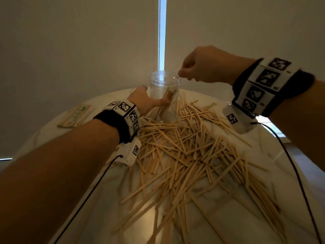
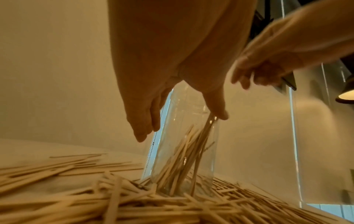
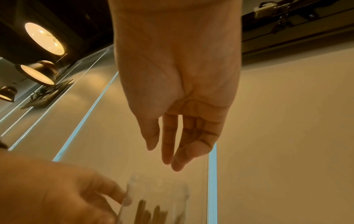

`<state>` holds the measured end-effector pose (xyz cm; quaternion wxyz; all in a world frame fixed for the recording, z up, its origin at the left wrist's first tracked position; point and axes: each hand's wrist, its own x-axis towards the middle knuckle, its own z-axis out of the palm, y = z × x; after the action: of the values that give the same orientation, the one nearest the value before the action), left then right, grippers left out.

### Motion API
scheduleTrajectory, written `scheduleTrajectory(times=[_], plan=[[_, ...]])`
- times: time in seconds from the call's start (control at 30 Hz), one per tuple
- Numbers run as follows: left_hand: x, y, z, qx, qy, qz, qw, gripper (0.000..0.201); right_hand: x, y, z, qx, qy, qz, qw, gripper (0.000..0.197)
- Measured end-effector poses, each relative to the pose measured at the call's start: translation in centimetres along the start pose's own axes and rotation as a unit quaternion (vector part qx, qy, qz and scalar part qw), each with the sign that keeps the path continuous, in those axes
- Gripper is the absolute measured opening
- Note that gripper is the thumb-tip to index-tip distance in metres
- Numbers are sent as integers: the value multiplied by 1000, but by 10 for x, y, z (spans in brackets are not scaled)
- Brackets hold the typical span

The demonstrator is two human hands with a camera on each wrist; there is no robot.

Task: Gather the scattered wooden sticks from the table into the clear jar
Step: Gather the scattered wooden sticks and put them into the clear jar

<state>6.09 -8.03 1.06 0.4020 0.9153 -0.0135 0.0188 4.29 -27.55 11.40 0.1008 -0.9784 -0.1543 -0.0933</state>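
Observation:
A clear jar (image 1: pixel 164 95) stands upright at the far side of the round white table (image 1: pixel 105 217), with several wooden sticks (image 2: pixel 184 160) leaning inside it. My left hand (image 1: pixel 149 97) grips the jar's side, thumb (image 2: pixel 216 106) on the front and fingers (image 2: pixel 145 121) round the left. My right hand (image 1: pixel 198 67) hovers just right of and above the jar's rim. In the right wrist view its fingers (image 3: pixel 168 144) hang loosely downward and hold nothing, above the jar (image 3: pixel 159 197). A dense heap of loose sticks (image 1: pixel 184 152) covers the table from the jar's base toward me.
A flat pack of sticks (image 1: pixel 75 116) lies at the table's far left. Black wrist cables (image 1: pixel 290 164) trail across the table on both sides. A window blind with a bead chain (image 1: pixel 159 32) hangs right behind the jar. Lamps (image 3: pixel 44 37) hang overhead.

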Motion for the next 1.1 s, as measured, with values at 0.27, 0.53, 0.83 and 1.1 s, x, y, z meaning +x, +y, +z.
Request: scheduleTrajectory(times=[0.27, 0.53, 0.83, 1.1], plan=[[-107, -15, -18, 171, -133, -27, 976, 57, -108, 53, 43, -36, -196, 162, 966, 46], [-194, -5, 31, 362, -203, -53, 908, 116, -196, 44, 50, -167, -297, 255, 905, 89], [-180, 1, 19, 366, -163, -50, 915, 79, -185, 5, 81, 52, -314, 227, 920, 27], [-164, -8, 11, 403, -174, -55, 897, 42, -181, -4, 82, 82, -293, 263, 915, 20]])
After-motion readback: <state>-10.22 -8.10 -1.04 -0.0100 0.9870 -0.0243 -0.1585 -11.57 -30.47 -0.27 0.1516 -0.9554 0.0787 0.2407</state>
